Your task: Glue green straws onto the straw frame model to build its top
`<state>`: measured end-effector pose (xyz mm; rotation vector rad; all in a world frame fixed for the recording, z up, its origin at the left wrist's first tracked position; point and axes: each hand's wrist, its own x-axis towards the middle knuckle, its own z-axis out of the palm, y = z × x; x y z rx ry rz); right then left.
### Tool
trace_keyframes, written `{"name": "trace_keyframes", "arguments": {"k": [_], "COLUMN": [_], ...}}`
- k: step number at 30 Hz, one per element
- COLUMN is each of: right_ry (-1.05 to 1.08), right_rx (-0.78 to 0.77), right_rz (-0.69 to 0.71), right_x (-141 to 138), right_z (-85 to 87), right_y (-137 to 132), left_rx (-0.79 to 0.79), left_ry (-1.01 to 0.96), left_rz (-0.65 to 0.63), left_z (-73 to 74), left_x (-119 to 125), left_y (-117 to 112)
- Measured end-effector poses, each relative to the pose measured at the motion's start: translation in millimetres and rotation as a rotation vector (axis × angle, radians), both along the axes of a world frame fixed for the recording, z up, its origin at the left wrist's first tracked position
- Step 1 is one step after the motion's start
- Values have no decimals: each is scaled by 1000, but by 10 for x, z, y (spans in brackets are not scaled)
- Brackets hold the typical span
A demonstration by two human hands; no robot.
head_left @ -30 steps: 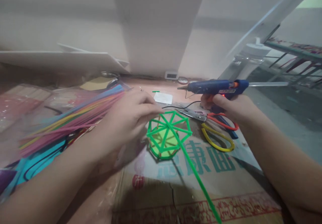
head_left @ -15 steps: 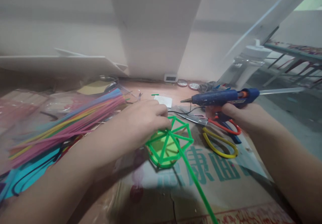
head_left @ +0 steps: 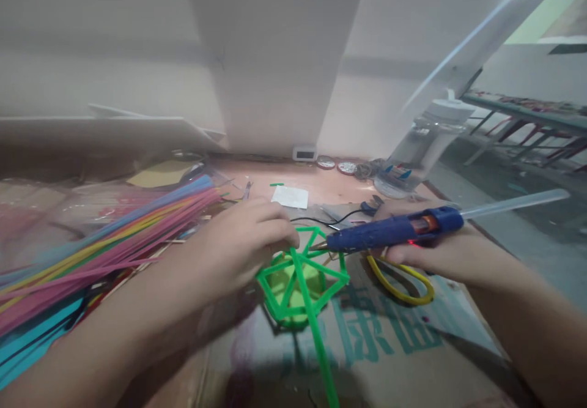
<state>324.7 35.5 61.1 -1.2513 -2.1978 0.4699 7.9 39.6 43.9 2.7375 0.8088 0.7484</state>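
My right hand [head_left: 422,246] is wrapped round a blue glue gun [head_left: 376,232], with a clear glue stick [head_left: 516,205] poking out of its back end. The nozzle points left, over a green spoked frame [head_left: 337,273] of fuzzy pipe cleaners, close to its hub; whether it touches cannot be made out. My left hand [head_left: 259,233] pinches the end of a long green pipe cleaner [head_left: 318,344] at the hub, and that strip runs down toward me. Beneath the spokes lies a yellow-green round base [head_left: 296,282].
Yellow-handled scissors [head_left: 403,285] lie under my right hand on printed cardboard [head_left: 380,347]. Bundled coloured pipe cleaners [head_left: 114,233] spread at left. A white paper piece [head_left: 290,197], a small digital display [head_left: 304,153] and a clear bottle [head_left: 419,145] stand or lie toward the wall.
The glue gun has come down and left, its nozzle now over the green frame. The long pipe cleaner has swung to a steeper angle. The camera view has shifted slightly.
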Motion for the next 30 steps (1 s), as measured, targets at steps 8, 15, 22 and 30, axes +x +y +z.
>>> {"name": "trace_keyframes", "arguments": {"k": [8,15,22,30], "right_ry": [17,21,37,15], "right_rx": [-43,1,31,30], "right_rz": [136,134,139,112], "right_x": [-216,-241,-216,-258], "right_z": [132,129,59,82], "right_y": [-102,-106,-129,-143], "left_rx": [0,17,8,-11], "left_ry": [-50,-44,-17,-3], "left_rz": [-14,-15,-21,23], "left_z": [-26,-12,15,21], "left_x": [-20,-9,-15,-16], "left_y": [47,56,56,39]}}
